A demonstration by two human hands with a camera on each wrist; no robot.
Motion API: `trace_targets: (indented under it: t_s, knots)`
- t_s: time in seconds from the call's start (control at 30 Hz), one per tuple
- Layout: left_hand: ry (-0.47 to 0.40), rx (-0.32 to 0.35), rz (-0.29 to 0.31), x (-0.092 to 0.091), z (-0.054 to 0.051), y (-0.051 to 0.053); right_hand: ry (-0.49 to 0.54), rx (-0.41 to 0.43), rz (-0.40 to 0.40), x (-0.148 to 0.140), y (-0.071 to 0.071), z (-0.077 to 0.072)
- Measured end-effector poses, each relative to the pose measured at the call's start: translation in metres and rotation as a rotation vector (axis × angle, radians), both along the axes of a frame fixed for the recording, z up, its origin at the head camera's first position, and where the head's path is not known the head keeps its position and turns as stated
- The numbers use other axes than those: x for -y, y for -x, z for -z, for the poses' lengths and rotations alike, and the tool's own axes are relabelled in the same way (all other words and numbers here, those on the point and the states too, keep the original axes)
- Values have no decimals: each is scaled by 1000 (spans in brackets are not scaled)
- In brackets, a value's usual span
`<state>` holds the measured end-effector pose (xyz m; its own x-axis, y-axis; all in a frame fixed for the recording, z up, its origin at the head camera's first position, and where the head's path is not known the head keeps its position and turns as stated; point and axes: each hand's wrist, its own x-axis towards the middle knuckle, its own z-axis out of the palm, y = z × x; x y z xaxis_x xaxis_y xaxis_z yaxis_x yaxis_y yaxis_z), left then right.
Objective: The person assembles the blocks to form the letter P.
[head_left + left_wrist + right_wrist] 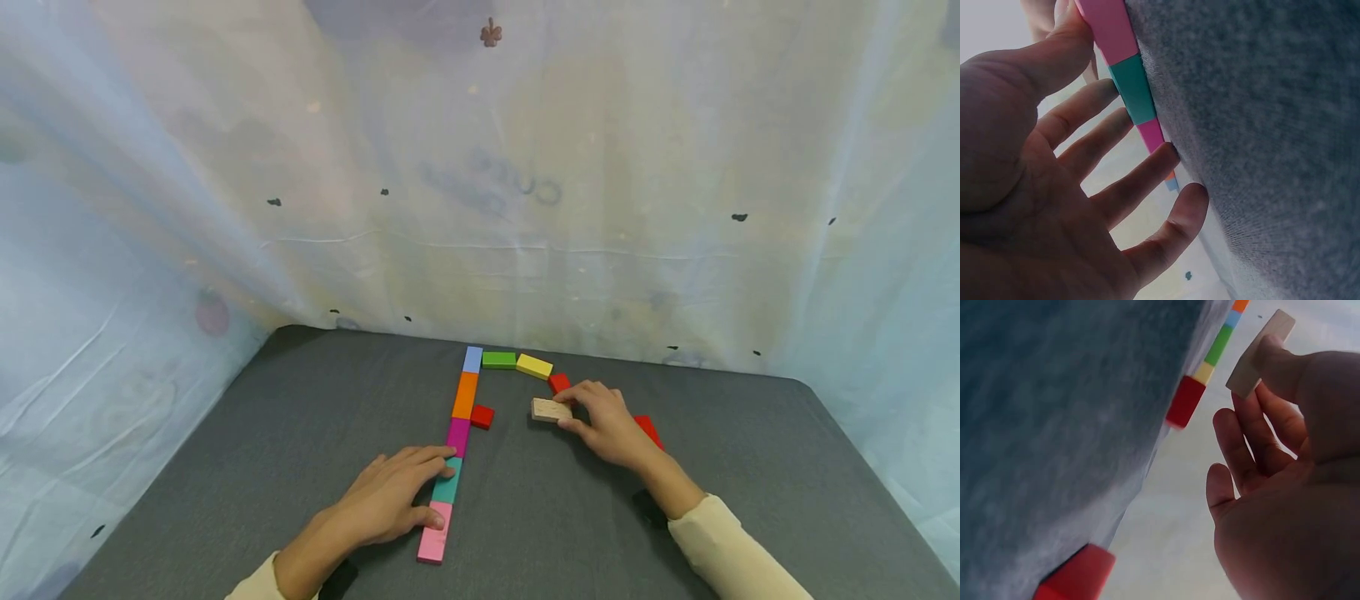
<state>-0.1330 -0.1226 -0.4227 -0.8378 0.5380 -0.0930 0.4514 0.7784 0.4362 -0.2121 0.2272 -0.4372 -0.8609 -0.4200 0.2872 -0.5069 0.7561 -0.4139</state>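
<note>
My right hand (611, 425) pinches a plain wooden block (550, 410) between thumb and fingers, and the right wrist view shows the same wooden block (1260, 355) held at an angle. My left hand (390, 497) lies over the near part of a block row with its fingers spread. Its thumb touches the pink block (435, 546), and fingertips rest by the teal block (447, 483) and magenta block (457, 435). Farther along come an orange block (465, 395) and a light blue block (472, 359).
From the row's far end, a green block (498, 360), a yellow block (534, 367) and a red block (559, 382) curve right. A small red block (482, 417) touches the row's right side. Another red block (648, 432) lies beyond my right wrist on the grey table (225, 467).
</note>
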Motion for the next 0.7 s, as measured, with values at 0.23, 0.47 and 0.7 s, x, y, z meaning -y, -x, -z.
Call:
trace_targets:
  t_s: [0.23, 0.47, 0.7]
  knots:
    - [6, 19, -9, 0, -2, -1, -32, -5, -22, 15, 0, 1]
    - [9, 30, -9, 0, -2, 0, -36, 31, -43, 31, 2, -1]
    - [11, 21, -5, -1, -1, 1, -50, 55, -51, 43, 3, -2]
